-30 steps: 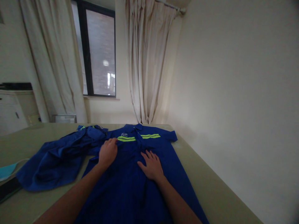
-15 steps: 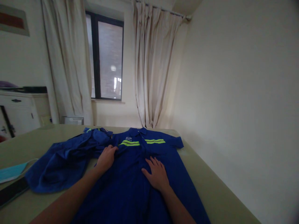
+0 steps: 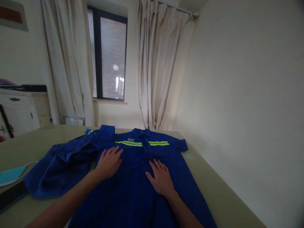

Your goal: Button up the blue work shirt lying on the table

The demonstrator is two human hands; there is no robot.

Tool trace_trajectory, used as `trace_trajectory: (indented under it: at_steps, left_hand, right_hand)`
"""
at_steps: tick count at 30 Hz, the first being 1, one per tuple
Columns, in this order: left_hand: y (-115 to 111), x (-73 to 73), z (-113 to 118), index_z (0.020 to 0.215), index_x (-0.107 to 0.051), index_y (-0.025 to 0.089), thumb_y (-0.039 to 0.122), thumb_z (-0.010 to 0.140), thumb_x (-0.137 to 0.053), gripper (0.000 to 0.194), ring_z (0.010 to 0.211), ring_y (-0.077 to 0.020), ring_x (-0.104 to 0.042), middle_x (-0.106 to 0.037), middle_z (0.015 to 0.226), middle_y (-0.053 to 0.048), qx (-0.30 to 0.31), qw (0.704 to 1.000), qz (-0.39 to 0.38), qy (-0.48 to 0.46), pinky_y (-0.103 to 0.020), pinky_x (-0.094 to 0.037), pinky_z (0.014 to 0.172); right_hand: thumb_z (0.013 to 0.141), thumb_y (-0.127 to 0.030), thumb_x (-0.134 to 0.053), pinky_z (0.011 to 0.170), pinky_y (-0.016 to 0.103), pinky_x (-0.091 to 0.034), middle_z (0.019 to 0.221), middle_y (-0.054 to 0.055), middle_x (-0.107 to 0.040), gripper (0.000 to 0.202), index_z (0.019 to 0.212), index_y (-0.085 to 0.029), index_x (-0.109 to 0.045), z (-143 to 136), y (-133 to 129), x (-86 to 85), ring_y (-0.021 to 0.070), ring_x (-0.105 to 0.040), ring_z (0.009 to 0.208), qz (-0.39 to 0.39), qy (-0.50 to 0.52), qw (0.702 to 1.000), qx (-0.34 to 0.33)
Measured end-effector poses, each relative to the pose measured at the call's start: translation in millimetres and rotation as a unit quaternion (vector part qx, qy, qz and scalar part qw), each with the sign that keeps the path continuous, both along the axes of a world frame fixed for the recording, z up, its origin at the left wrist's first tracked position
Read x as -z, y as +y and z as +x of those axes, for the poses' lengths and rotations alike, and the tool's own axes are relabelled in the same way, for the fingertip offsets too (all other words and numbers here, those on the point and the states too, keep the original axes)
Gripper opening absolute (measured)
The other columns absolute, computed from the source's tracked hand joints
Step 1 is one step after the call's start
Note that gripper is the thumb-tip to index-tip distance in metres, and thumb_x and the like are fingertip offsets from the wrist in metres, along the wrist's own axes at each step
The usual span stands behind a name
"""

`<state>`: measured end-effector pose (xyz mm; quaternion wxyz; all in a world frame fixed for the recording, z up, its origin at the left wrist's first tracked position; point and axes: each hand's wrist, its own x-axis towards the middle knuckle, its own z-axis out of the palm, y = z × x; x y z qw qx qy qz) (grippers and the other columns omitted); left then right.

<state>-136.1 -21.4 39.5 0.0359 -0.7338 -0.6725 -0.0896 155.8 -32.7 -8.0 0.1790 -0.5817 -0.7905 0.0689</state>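
Observation:
A blue short-sleeved work shirt [image 3: 133, 186] lies spread on the table, collar away from me, with yellow-green reflective stripes across its chest and a small pale logo. My left hand [image 3: 109, 163] is over the shirt's left part, palm down, fingers apart and holding nothing. My right hand [image 3: 161, 177] lies flat on the middle of the shirt, beside the front placket, fingers spread. To the left, a second blue garment [image 3: 61, 167] is heaped in folds and partly meets the shirt's left sleeve.
A light blue face mask [image 3: 11, 175] and a dark phone-like object [image 3: 11, 196] lie at the left of the greenish table [image 3: 228, 196]. A wall [image 3: 249, 110] runs along the right. Beyond are curtains [image 3: 159, 63], a window [image 3: 111, 57] and a white cabinet [image 3: 21, 109].
My left hand has let go of the shirt's left edge and opened out. The left sleeve and chest side now lie spread further left, showing more stripe. My right hand has stayed put.

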Motion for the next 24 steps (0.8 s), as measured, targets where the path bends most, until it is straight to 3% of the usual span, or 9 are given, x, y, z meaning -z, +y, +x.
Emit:
trace_trajectory:
  at_steps: [2, 4, 8, 12, 16, 19, 21, 24]
  left_hand:
    - [-18.5, 19.8, 32.7, 0.155, -0.041, 0.031, 0.062, 0.096, -0.04, 0.066, 0.152, -0.0396, -0.025, -0.033, 0.165, -0.009, 0.031, 0.996, -0.07, -0.046, -0.07, -0.017, 0.118]
    - [-30.5, 37.9, 52.1, 0.157, -0.034, 0.036, 0.074, 0.093, -0.034, 0.074, 0.153, -0.0429, -0.02, -0.027, 0.167, -0.008, 0.046, 0.993, -0.084, -0.063, -0.077, -0.011, 0.115]
    - [-22.6, 56.3, 45.1, 0.156, -0.031, 0.041, 0.078, 0.092, -0.03, 0.075, 0.154, -0.0414, -0.016, -0.024, 0.168, -0.005, 0.077, 0.994, -0.045, -0.069, -0.076, -0.004, 0.117]
    - [2.8, 53.4, 22.9, 0.155, -0.032, 0.043, 0.075, 0.093, -0.031, 0.07, 0.155, -0.0391, -0.018, -0.026, 0.168, -0.003, 0.105, 0.991, -0.049, -0.068, -0.074, -0.006, 0.118]
    - [6.7, 40.8, 26.3, 0.155, -0.036, 0.039, 0.065, 0.098, -0.033, 0.062, 0.153, -0.0391, -0.023, -0.03, 0.166, -0.005, 0.091, 0.994, -0.048, -0.045, -0.073, -0.012, 0.118]
    - [-12.0, 32.3, 46.0, 0.153, -0.044, 0.026, 0.041, 0.101, -0.037, 0.054, 0.148, -0.0393, -0.036, -0.041, 0.16, -0.014, 0.067, 0.997, -0.037, 0.013, -0.068, -0.021, 0.118]
    - [-33.5, 30.8, 64.7, 0.151, -0.049, 0.021, 0.025, 0.097, -0.041, 0.054, 0.144, -0.0373, -0.043, -0.046, 0.157, -0.017, 0.082, 0.996, -0.037, 0.022, -0.063, -0.028, 0.118]
    - [-71.6, 35.4, 95.1, 0.15, -0.049, 0.029, 0.026, 0.097, -0.042, 0.053, 0.145, -0.0318, -0.043, -0.044, 0.159, -0.01, 0.16, 0.982, -0.06, -0.076, -0.056, -0.037, 0.117]
  right_hand:
    - [0.099, -0.059, -0.045, 0.121, 0.051, -0.022, 0.161, 0.005, -0.04, 0.06, 0.152, -0.031, -0.047, 0.1, 1.1, -0.2, 0.0305, -0.031, 0.15, -0.001, -0.001, 1.0, 0.001]
    - [0.099, -0.056, -0.045, 0.121, 0.051, -0.023, 0.16, 0.005, -0.041, 0.058, 0.152, -0.031, -0.048, 0.7, 1.7, -0.4, 0.0301, -0.032, 0.15, -0.001, -0.001, 1.0, 0.004]
    - [0.099, -0.049, -0.046, 0.12, 0.048, -0.026, 0.157, 0.006, -0.046, 0.056, 0.15, -0.026, -0.05, 0.2, 1.7, -1.9, 0.0294, -0.037, 0.147, 0.009, 0.004, 1.0, 0.007]
    - [0.095, -0.041, -0.051, 0.115, 0.041, -0.033, 0.144, 0.01, -0.058, 0.052, 0.144, -0.022, -0.056, -5.7, 2.3, -5.7, 0.0287, -0.049, 0.135, 0.057, 0.016, 0.998, 0.025]
    - [0.095, -0.034, -0.051, 0.101, 0.039, -0.041, 0.121, 0.01, -0.066, 0.039, 0.13, -0.024, -0.064, -11.2, 3.5, -10.3, 0.0285, -0.057, 0.116, 0.093, 0.0, 0.995, 0.04]
    - [0.095, -0.028, -0.049, 0.097, 0.037, -0.041, 0.116, 0.009, -0.065, 0.033, 0.123, -0.024, -0.066, -11.9, 3.6, -12.7, 0.0269, -0.057, 0.112, 0.089, -0.012, 0.995, 0.036]
    - [0.095, -0.024, -0.048, 0.097, 0.036, -0.04, 0.116, 0.009, -0.066, 0.032, 0.122, -0.024, -0.066, -11.6, 3.2, -13.8, 0.0259, -0.056, 0.112, 0.091, -0.016, 0.995, 0.038]
    - [0.095, -0.021, -0.048, 0.098, 0.036, -0.039, 0.117, 0.009, -0.067, 0.033, 0.122, -0.023, -0.065, -10.7, 2.8, -14.5, 0.0255, -0.056, 0.112, 0.108, -0.005, 0.993, 0.042]
